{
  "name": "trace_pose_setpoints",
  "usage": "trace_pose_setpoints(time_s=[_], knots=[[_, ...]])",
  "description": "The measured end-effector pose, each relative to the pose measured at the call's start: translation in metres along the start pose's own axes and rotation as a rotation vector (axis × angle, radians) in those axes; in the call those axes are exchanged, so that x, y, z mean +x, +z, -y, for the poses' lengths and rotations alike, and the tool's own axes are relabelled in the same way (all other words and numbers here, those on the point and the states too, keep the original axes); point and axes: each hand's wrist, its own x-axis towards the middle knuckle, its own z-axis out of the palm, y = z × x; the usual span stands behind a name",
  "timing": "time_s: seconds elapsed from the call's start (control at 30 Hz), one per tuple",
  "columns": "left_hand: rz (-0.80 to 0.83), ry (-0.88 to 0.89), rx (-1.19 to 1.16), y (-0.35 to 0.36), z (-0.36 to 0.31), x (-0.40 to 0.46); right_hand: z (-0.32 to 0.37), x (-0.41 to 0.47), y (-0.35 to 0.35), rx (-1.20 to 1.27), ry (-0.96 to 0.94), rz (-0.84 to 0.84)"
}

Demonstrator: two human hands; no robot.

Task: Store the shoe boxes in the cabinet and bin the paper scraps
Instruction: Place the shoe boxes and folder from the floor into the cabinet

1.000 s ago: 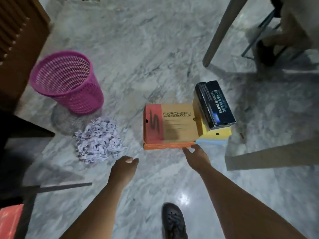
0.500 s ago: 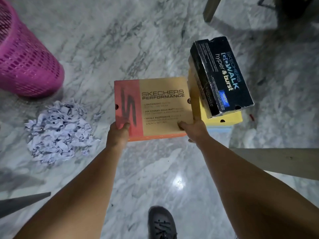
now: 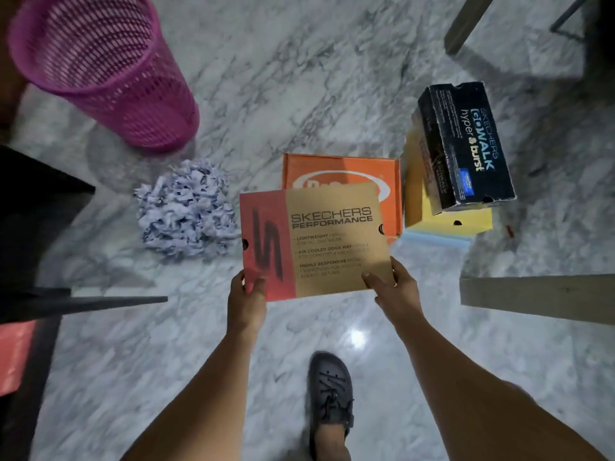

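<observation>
Marble floor (image 3: 299, 78) (grey-veined, glossy) bears pink bin (image 3: 109, 81), paper scraps (image 3: 184, 211).

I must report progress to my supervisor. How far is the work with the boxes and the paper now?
Nothing looks finished yet. In hand: the left hand and right hand hold the tan shoe box off the floor. Left: the orange box, the black box on the yellow box, and the paper scraps lying beside the pink bin.

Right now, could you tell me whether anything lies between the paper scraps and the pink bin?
Nothing visible does: only bare marble floor separates the paper scraps from the pink bin just beyond them.
</observation>
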Motion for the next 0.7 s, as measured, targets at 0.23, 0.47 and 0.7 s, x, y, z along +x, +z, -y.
trace_pose_setpoints(time_s=[0.23,0.47,0.7], knots=[[-0.157,-0.132,-0.223,-0.158,0.112,-0.132,-0.041,-0.178,0.052,-0.279,-0.07,0.181],[-0.55,-0.165,-0.431,-0.343,0.233,-0.265,-0.063,-0.371,0.181,-0.435,-0.237,0.429],[-0.921,-0.051,-0.558,-0.462,0.217,-0.324,-0.015,-0.472,0.31,-0.322,-0.399,0.528]])
